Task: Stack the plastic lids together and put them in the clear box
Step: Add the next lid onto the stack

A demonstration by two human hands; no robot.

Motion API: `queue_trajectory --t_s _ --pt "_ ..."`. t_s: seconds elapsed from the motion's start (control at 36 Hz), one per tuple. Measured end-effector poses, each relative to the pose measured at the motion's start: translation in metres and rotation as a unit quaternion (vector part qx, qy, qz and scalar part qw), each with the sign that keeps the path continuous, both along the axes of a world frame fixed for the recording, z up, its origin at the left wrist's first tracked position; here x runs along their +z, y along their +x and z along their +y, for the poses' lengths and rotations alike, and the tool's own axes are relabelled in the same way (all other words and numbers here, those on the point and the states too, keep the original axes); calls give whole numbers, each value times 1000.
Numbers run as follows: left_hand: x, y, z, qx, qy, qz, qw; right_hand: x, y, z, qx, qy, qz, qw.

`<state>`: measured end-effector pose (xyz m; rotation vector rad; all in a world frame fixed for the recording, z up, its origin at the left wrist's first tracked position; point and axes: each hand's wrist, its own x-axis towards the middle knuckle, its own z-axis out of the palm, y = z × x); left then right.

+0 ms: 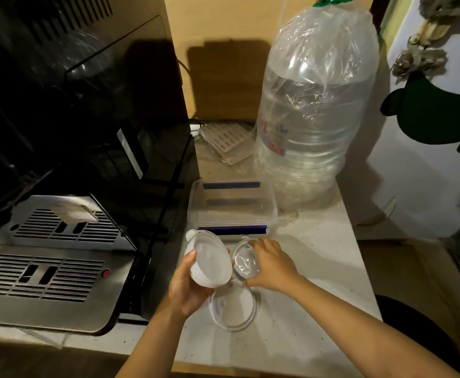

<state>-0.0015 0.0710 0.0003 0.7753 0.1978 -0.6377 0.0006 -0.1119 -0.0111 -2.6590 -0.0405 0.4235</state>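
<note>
My left hand holds a stack of round white plastic lids, tilted up above the counter. My right hand grips a smaller clear round lid right beside that stack, nearly touching its rim. Below both hands another clear round lid lies flat on the counter. The clear box, rectangular with blue clips on its near and far edges, stands open just behind the hands; I see nothing inside it.
A large water bottle wrapped in plastic stands behind the box at right. A black and steel coffee machine fills the left side. Slotted plastic pieces lie behind the box. The pale counter ends at right near a white fridge.
</note>
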Motion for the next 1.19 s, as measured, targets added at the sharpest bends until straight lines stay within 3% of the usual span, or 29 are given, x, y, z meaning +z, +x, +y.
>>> queue_trajectory --t_s 0.56,0.72,0.86,1.0,1.19 --pt "-2 6 -4 -8 -16 -3 1000 8 3 -2 9 5 18 1000" --pt "-1 7 -9 -8 -5 -27 1000 35 -6 -15 6 65 16 998" --pt "2 9 -15 12 -2 -21 1000 60 -12 -25 13 150 -29 988" --pt "7 10 -23 -30 20 -47 998 81 -16 -26 59 216 -79 971" --pt "17 11 -33 -46 17 -53 997 90 -15 -16 99 250 -72 960"
